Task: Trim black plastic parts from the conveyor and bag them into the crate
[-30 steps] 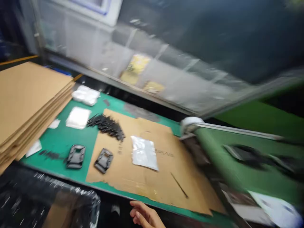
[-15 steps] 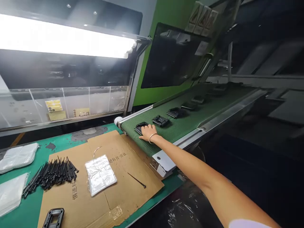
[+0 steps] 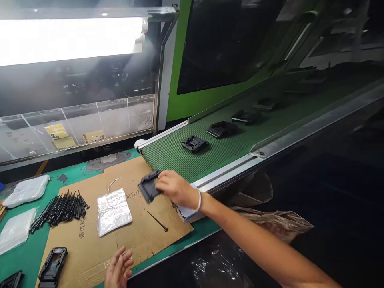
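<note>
My right hand [image 3: 177,188], with a bangle at the wrist, grips a black plastic frame [image 3: 147,188] by its right edge. It holds the frame in the air over the cardboard sheet [image 3: 138,244], just off the end of the green conveyor belt [image 3: 168,158]. At the bottom edge my left hand [image 3: 119,269] has come into view, fingers loosely curled and apart, with nothing in it. Between the hands lie a stack of clear plastic bags [image 3: 114,212] and a single thin black pin with a small head [image 3: 158,222]. Another black frame [image 3: 53,266] rests left of my left hand.
Several black frames, one nearest at the front [image 3: 194,144], sit along the belt. A heap of black pins [image 3: 61,210] and more bag stacks [image 3: 27,191] lie at left. The belt's metal side rail [image 3: 231,170] borders my right forearm. A bright lamp [image 3: 72,40] hangs above.
My right hand has lifted the frame off the belt's end and brought it left and nearer, over the cardboard. My left hand has entered at the bottom. The view has shifted.
</note>
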Available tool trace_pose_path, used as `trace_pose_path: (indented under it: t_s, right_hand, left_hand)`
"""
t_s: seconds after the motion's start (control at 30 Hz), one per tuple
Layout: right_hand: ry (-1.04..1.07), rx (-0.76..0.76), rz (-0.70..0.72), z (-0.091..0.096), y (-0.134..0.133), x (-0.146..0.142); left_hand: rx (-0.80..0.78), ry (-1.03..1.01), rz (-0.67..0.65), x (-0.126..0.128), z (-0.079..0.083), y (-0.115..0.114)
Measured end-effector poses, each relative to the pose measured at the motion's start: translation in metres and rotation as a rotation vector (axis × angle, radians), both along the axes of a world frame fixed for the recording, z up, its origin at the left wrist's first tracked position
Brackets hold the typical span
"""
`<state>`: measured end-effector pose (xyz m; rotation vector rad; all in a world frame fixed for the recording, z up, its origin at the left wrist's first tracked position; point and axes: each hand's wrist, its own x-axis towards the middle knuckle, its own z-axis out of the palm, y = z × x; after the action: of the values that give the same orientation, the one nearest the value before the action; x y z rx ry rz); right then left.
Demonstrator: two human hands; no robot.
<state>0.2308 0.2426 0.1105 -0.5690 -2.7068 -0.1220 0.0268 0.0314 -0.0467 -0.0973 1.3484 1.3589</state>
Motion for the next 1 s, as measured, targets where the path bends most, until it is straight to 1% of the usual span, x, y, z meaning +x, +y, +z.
trace_pose_path:
  t_s: [0.07,0.1,0.17,0.2,0.23,0.27,0.3,0.33,0.37,0.43,0.47,0.5,0.53,0.6,0.67,0.7,0.77,0.8,0.83,0.9,0.93,0.97,1.0]
  right_hand:
    - [0.037,-0.086,0.310,-0.015,-0.045,-0.007]
    - [0.034,-0.136,0.435,-0.025,-0.066,-0.011]
    - [0.074,-0.210,0.561,-0.048,-0.099,-0.019]
    - [0.105,-0.234,0.592,-0.060,-0.108,-0.022]
    - [0.142,-0.260,0.585,-0.072,-0.113,-0.024]
    - [0.180,-0.293,0.546,-0.084,-0.114,-0.025]
    - [0.215,-0.339,0.462,-0.097,-0.110,-0.026]
    - [0.238,-0.397,0.318,-0.110,-0.103,-0.026]
    - [0.239,-0.467,0.122,-0.123,-0.093,-0.025]
    - [0.183,-0.603,-0.339,-0.150,-0.073,-0.023]
    - [0.139,-0.659,-0.517,-0.162,-0.065,-0.022]
    - [0.111,-0.697,-0.623,-0.173,-0.058,-0.021]
    - [0.094,-0.731,-0.679,-0.183,-0.053,-0.020]
    - [0.103,-0.788,-0.683,-0.195,-0.049,-0.020]
    - [0.129,-0.869,-0.668,-0.196,-0.052,-0.024]
    - [0.145,-0.917,-0.649,-0.193,-0.055,-0.028]
    - [0.184,-1.019,-0.586,-0.181,-0.064,-0.038]
    - [0.243,-1.108,-0.533,-0.172,-0.070,-0.045]
    - [0.332,-1.227,-0.468,-0.163,-0.076,-0.051]
    - [0.542,-1.512,-0.325,-0.144,-0.088,-0.063]
    - [0.632,-1.630,-0.263,-0.135,-0.094,-0.069]
    - [0.688,-1.696,-0.216,-0.128,-0.100,-0.073]
    - [0.694,-1.693,-0.190,-0.122,-0.105,-0.077]
  left_hand:
    - [0.174,-0.154,-0.148,0.016,0.004,0.011]
    - [0.213,-0.210,-0.202,0.021,0.005,0.012]
    - [0.229,-0.232,-0.265,0.024,0.007,0.006]
    - [0.214,-0.199,-0.268,0.023,0.006,0.000]
    - [0.195,-0.156,-0.257,0.020,0.005,-0.007]
    - [0.168,-0.118,-0.232,0.017,0.003,-0.014]
    - [0.132,-0.098,-0.195,0.013,0.001,-0.019]
    - [0.089,-0.101,-0.148,0.009,0.000,-0.022]
    - [0.049,-0.123,-0.098,0.005,-0.001,-0.023]
    - [0.014,-0.190,0.002,-0.001,0.000,-0.020]
    - [0.016,-0.222,0.052,-0.003,0.001,-0.016]
    - [0.019,-0.246,0.097,-0.004,0.003,-0.011]
    - [0.015,-0.260,0.133,-0.005,0.005,-0.005]
    - [-0.012,-0.256,0.178,-0.006,0.009,0.006]
    - [-0.062,-0.238,0.189,-0.007,0.014,0.017]
    - [-0.093,-0.236,0.200,-0.007,0.016,0.022]
    - [-0.137,-0.258,0.229,-0.006,0.022,0.032]
    - [-0.144,-0.281,0.244,-0.006,0.026,0.037]
    - [-0.139,-0.306,0.260,-0.005,0.031,0.041]
    - [-0.129,-0.358,0.295,-0.004,0.041,0.049]
    - [-0.134,-0.381,0.321,-0.003,0.046,0.052]
    - [-0.138,-0.404,0.348,-0.003,0.051,0.054]
    - [-0.135,-0.427,0.368,-0.003,0.055,0.056]
